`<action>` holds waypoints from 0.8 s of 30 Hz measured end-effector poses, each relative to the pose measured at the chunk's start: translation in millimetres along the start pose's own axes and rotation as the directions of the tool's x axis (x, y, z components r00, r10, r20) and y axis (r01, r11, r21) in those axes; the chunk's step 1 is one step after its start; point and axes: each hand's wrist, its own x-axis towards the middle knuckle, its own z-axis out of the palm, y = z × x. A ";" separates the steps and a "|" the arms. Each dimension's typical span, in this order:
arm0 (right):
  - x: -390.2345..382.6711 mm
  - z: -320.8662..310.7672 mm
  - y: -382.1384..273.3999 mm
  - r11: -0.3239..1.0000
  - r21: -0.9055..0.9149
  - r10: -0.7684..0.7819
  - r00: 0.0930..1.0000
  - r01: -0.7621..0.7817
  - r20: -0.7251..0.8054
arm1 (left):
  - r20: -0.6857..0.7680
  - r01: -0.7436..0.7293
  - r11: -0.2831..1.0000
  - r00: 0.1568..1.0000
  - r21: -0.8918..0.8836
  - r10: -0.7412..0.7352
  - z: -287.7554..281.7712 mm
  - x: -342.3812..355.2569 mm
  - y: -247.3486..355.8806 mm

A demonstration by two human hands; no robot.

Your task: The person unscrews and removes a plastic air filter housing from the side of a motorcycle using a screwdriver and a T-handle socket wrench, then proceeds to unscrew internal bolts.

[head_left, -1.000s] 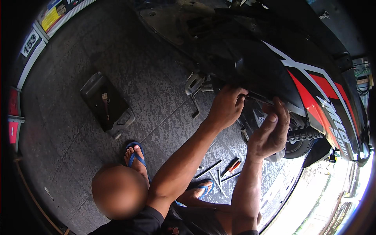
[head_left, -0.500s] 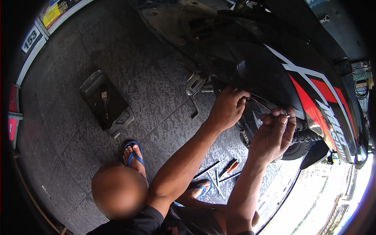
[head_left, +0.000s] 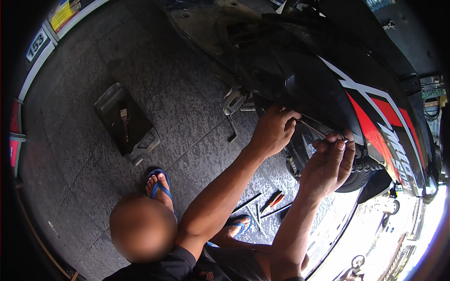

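A scooter body (head_left: 300,56), black with red and white graphics, lies across the upper right. Just under its lower fairing edge, my left hand (head_left: 276,133) pinches a thin metal rod (head_left: 313,128). The rod runs rightward to my right hand (head_left: 328,164), whose curled fingertips close on it, a small pale tip showing by the thumb. Below the fairing are a coiled shock absorber (head_left: 368,164) and part of a black tire (head_left: 351,184), partly behind my right hand. What the fingertips touch behind the rod is hidden.
On the dark floor, a grey plastic tray (head_left: 145,152) holds a paintbrush (head_left: 124,126). Red-handled pliers (head_left: 276,200) and several metal bars (head_left: 246,203) lie near my feet in blue sandals (head_left: 159,187). A shelving edge (head_left: 18,137) runs along the left; a bright opening shows wheeled objects (head_left: 393,206) at lower right.
My right hand has moved down and slightly right, its fingers curling onto the rod, which now shows more between both hands. My left hand has moved only a little.
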 end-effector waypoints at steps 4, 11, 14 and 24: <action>-1.3 6.5 -3.5 0.953 -0.299 -0.052 0.998 0.040 -0.032 | -0.015 -0.028 1.000 0.999 0.006 0.028 0.8 0.2 -0.7; 8.1 9.1 -12.9 0.472 -0.855 -0.144 0.976 0.214 0.165 | -0.016 0.034 0.999 0.999 -0.018 -0.034 0.6 -2.0 0.9; 10.9 4.2 -9.4 0.432 -0.852 -0.176 0.954 0.298 0.244 | -0.019 0.048 0.999 0.999 0.008 -0.048 0.7 -3.3 1.5; 10.5 -5.9 4.6 0.372 -0.783 -0.304 0.863 0.498 0.404 | -0.047 0.010 1.000 0.999 0.006 -0.010 3.5 -5.8 0.9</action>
